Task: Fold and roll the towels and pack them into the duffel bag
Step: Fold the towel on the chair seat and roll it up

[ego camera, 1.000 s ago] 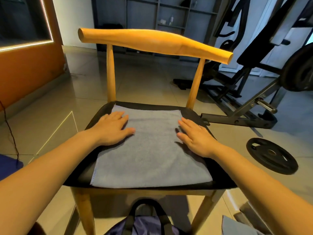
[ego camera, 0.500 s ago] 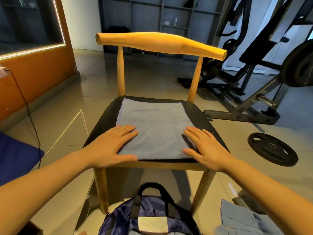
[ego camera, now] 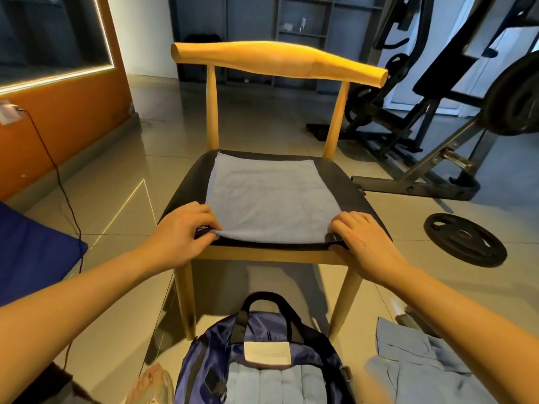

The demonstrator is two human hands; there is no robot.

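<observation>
A folded grey-blue towel (ego camera: 268, 199) lies flat on the black seat of a wooden chair (ego camera: 350, 193). My left hand (ego camera: 186, 231) pinches the towel's near left corner with curled fingers. At the near right corner, my right hand (ego camera: 358, 237) curls its fingers over the towel's edge. On the floor below the chair stands an open navy duffel bag (ego camera: 262, 345), with several rolled grey-blue towels (ego camera: 271, 386) side by side inside it. More loose grey-blue towels (ego camera: 417, 363) lie on the floor to the bag's right.
A black weight plate (ego camera: 463, 239) lies on the tiled floor to the right, with a weight bench frame (ego camera: 423, 158) behind it. A blue cushion (ego camera: 32, 252) and a black cable (ego camera: 61, 182) are at the left by the orange wall.
Both hands slid back along the towel from the middle to its near edge, and their flat fingers have curled onto the near corners. The view pulled back, showing the bag and floor towels.
</observation>
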